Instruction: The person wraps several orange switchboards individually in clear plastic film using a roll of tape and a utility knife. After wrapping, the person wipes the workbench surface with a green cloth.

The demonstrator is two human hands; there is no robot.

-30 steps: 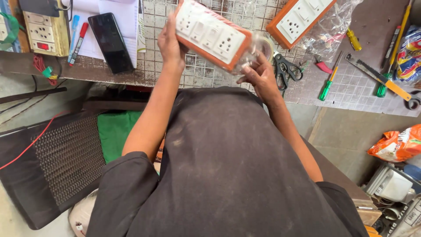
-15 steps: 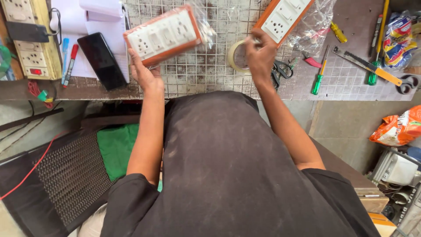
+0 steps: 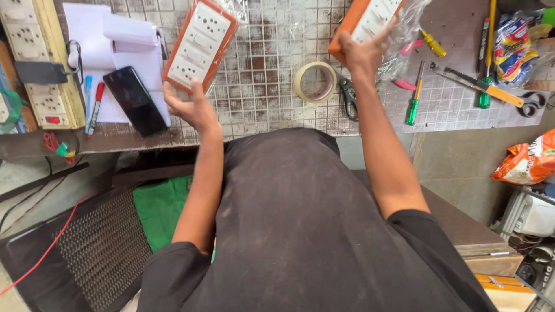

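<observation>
In my left hand [image 3: 193, 110] I've got an orange-framed white switchboard [image 3: 199, 43], wrapped in clear plastic, tilted with its socket face up above the tiled workbench, near the black phone. My right hand [image 3: 361, 55] grips a second orange-and-white switchboard [image 3: 370, 17], also in crinkled clear wrap, raised at the top edge, partly cut off.

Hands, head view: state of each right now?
Left hand: closed on the left orange switchboard, held up.
Right hand: closed on the second orange switchboard, in clear plastic wrap.
</observation>
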